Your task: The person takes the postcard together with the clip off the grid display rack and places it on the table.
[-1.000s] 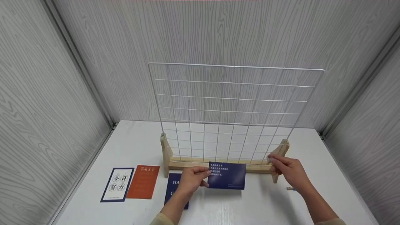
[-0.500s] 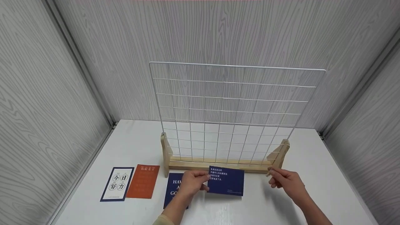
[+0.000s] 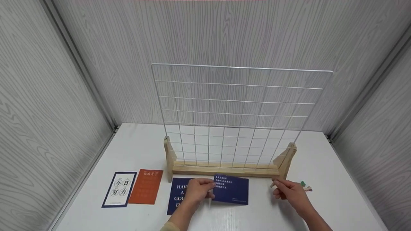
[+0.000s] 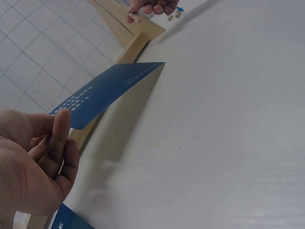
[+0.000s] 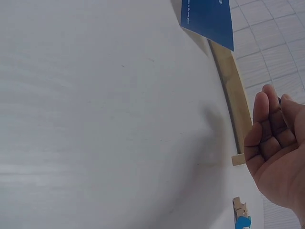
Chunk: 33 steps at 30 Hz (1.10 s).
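My left hand (image 3: 199, 191) pinches the left edge of a dark blue card (image 3: 230, 190) with white writing, raised over the white table in front of the wire grid rack (image 3: 231, 102). In the left wrist view the thumb and a finger of my left hand (image 4: 40, 157) grip a corner of the card (image 4: 112, 88), which slants away. My right hand (image 3: 290, 192) pinches a small wooden clothespin (image 4: 135, 18) between thumb and finger, to the right of the card; in the right wrist view the fingers mostly hide it.
Flat on the table lie a blue card reading HAVE A GOOD (image 3: 179, 192), an orange card (image 3: 146, 186) and a blue-bordered white card (image 3: 119, 189). Wooden clothespins with coloured decorations (image 3: 306, 186) lie beyond my right hand. The rack's wooden base (image 3: 224, 169) stands behind the hands.
Both hands have come down and toward me, away from the rack. The blue card has lowered with my left hand. More of the clothespins beyond my right hand shows.
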Available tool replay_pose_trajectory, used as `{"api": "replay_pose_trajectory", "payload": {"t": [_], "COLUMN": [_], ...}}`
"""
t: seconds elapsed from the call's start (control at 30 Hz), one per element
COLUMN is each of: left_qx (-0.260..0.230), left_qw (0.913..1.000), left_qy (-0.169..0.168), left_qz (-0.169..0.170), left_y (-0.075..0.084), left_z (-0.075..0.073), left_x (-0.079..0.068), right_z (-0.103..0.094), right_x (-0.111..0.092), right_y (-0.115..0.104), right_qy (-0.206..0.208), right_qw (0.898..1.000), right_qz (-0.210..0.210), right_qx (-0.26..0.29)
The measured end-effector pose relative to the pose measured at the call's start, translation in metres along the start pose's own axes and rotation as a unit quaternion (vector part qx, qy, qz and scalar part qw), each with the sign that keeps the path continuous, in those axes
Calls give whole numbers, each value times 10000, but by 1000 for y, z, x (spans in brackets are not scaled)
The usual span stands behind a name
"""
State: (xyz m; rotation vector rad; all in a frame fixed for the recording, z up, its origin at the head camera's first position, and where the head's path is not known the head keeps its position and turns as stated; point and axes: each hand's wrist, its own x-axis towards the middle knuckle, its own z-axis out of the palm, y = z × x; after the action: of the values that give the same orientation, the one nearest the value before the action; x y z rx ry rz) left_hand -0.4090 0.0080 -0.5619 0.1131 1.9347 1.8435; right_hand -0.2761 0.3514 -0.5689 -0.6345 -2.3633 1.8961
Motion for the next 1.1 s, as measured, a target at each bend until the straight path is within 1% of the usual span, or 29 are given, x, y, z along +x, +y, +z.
{"api": "replay_pose_trajectory", "payload": {"t": [0.23,0.47,0.67,0.83,0.93,1.1], "left_qx": [114,12,-6,116,223,540], "left_qw": [9999,9999,9999,9998,9996,9984], "left_qy": [92,122,140,116,138,169], "left_qz": [-12,16,-76,-102,-103,-65], "left_y": [-4,-8,-11,-9,-8,-8], "left_z": [2,4,3,1,0,-1], "left_x": [-1,1,3,2,3,3], "right_z": [3,4,6,8,9,10], "right_x": [0,1,3,5,6,6], "right_y": [10,19,23,26,25,26], "right_qy": [154,-79,0,157,172,137], "right_qw": [9995,9988,9980,9971,9970,9972], "right_qz": [279,358,531,722,747,732], "right_qx": [45,327,351,196,121,59]}}
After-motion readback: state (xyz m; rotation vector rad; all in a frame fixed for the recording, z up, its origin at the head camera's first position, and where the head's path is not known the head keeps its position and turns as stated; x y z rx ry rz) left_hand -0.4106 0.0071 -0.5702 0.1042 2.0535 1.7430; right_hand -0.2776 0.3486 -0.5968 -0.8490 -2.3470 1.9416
